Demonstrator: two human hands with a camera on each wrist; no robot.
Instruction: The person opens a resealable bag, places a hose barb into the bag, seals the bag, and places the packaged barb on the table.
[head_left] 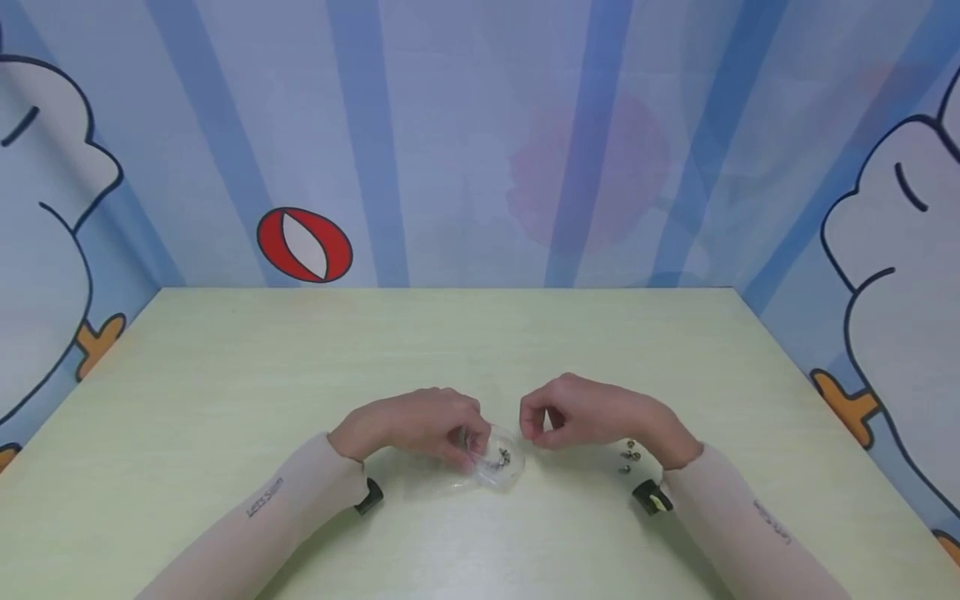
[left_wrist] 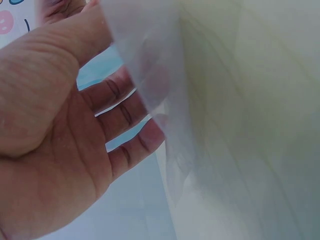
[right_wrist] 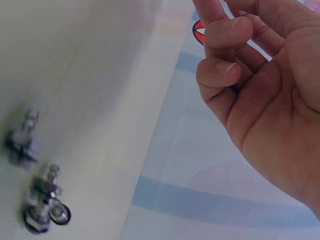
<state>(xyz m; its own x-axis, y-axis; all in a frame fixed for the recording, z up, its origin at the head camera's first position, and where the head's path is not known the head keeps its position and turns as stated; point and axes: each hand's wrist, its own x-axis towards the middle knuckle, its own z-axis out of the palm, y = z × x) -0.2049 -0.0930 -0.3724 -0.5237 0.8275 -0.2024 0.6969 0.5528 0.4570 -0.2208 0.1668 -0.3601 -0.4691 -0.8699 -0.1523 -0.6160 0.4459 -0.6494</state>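
A clear plastic bag (head_left: 450, 483) lies low over the table, its rounded end toward the middle. Small metal pieces (head_left: 504, 457) show through it. My left hand (head_left: 427, 421) pinches the bag between thumb and forefinger; in the left wrist view its other fingers reach behind the clear film (left_wrist: 145, 45). Just right of the bag, my right hand (head_left: 588, 412) has its fingers bent and thumb and forefinger close together. Those tips are cut off in the right wrist view, and I cannot tell whether they hold a small piece. Several small metal screws (right_wrist: 46, 190) lie beneath the right wrist.
The pale wooden table (head_left: 300, 350) ends at a blue striped backdrop (head_left: 465, 167), which also rises along both sides. Dark wrist cameras hang under both sleeves, the right one (head_left: 651, 497) close to the loose metal pieces.
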